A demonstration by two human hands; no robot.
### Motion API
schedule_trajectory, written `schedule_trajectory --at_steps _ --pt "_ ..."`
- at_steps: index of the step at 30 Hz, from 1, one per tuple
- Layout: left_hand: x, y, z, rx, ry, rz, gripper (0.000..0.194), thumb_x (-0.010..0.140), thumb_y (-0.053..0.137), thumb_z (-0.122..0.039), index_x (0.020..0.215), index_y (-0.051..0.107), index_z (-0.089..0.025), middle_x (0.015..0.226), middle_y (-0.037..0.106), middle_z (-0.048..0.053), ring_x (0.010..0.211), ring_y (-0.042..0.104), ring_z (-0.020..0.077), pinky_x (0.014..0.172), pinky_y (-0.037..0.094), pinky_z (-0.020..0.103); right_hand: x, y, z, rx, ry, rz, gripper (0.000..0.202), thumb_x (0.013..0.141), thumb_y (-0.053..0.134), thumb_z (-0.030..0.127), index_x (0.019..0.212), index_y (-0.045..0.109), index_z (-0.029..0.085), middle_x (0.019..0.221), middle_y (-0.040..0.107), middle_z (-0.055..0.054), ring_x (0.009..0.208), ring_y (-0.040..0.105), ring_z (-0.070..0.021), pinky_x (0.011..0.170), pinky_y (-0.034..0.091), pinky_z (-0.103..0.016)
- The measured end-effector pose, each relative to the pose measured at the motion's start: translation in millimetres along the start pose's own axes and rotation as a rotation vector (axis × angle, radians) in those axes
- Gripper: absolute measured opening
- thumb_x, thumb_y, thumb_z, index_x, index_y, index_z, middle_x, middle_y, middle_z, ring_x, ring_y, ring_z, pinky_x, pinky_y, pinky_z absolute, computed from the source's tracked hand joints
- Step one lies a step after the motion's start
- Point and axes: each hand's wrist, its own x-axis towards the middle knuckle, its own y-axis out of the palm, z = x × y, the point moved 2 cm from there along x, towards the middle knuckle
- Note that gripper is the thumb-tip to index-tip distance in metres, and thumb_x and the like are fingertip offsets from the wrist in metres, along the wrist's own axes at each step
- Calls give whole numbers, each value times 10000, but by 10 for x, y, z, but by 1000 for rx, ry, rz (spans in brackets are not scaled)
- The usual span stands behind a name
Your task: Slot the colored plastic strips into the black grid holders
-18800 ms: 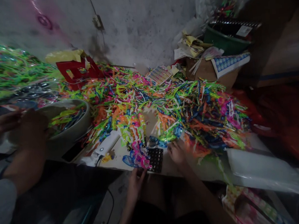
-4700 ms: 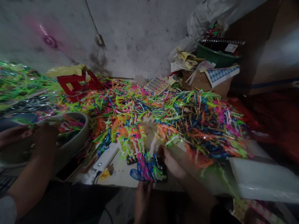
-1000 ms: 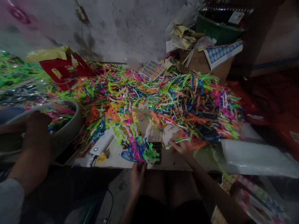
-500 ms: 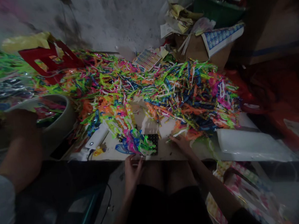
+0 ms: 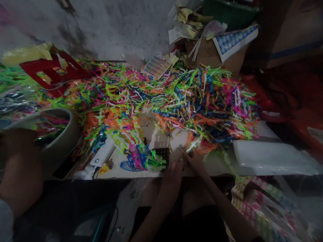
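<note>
My right hand (image 5: 195, 161) is at the table's front edge, its fingers closed around a small green-and-white plastic strip (image 5: 194, 145) that sticks up past the fingertips. Close by on the left, my left hand (image 5: 174, 177) reaches in toward the right fingertips; its fingers are dark and blurred, and whatever may be between them is hidden. Left of the hands lies a black gridded tray (image 5: 163, 153). A row of overlapping blue, pink and green plastic pieces (image 5: 143, 158) rests partly over its left side.
A large heap of colourful plastic strips (image 5: 176, 91) covers the table's back. At left, another person's arm (image 5: 21, 170) reaches over a white basin (image 5: 71, 128). A white power strip (image 5: 102, 152), a clear plastic-wrapped stack (image 5: 267, 157) and a cardboard box (image 5: 206, 54) are around.
My left hand has moved right, from below the row of pieces to beside my right hand. The strip in my right hand now points up more. The view has shifted slightly.
</note>
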Motion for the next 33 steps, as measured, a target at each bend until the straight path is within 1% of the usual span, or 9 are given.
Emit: schedule_trajectory --at_steps 4,6,8,11,16,21,26,30,33 --pt "614 112 2 232 -170 254 353 893 388 -117 1194 569 -150 1346 501 146 1262 435 296 977 419 447 -46 -22 -2 28 -27 -51 324 728 536 538 746 474 220 641 522 29 598 491 -153 573 418 -279" --pt "788 139 45 266 -228 289 352 887 381 -95 1185 569 -89 1323 506 197 1260 428 335 977 403 470 -52 -35 17 46 -37 -42 302 749 516 514 754 472 215 634 507 31 580 475 -147 562 409 -275" --pt "875 136 89 277 -268 286 365 876 355 -53 1177 562 -48 1240 555 235 1183 501 346 931 426 460 -51 -44 34 59 -48 -27 290 754 518 497 766 485 209 636 513 26 580 478 -148 564 413 -276" --pt "911 94 130 257 -295 288 385 869 318 -21 1170 556 -55 1112 614 221 1031 600 310 841 466 403 -46 -55 49 81 -61 -27 287 747 538 485 785 511 202 694 560 -5 653 523 -169 621 441 -293" --pt "919 21 158 135 -300 291 321 854 348 -23 1027 611 -82 1006 643 199 956 626 300 816 464 406 -41 -59 72 149 -52 5 286 756 536 482 832 533 207 793 619 -31 735 572 -186 671 466 -306" --pt "897 6 155 -148 -298 221 226 897 412 -177 1040 585 -154 964 672 131 862 654 235 789 471 354 -124 -122 75 191 3 -82 284 736 552 496 761 512 216 660 589 0 620 554 -166 572 474 -285" --pt "829 -63 36 -558 -257 168 267 891 426 -343 1011 587 -166 829 680 26 756 642 144 693 490 233 -304 -302 201 422 114 33 351 763 576 529 872 492 206 655 633 14 391 504 -102 357 410 -222" --pt "771 -231 -71 -1113 -338 191 362 793 549 -475 928 653 -155 751 667 12 717 601 145 721 473 248 -355 -536 430 600 116 73 383 753 612 532 877 456 206 671 658 22 308 478 -76 297 398 -200" --pt "750 -370 -110 -1303 -416 253 417 752 603 -509 981 661 -166 790 679 13 722 588 139 743 459 251 -352 -661 535 636 110 72 359 767 609 513 859 453 204 684 666 18 309 495 -76 303 422 -198"
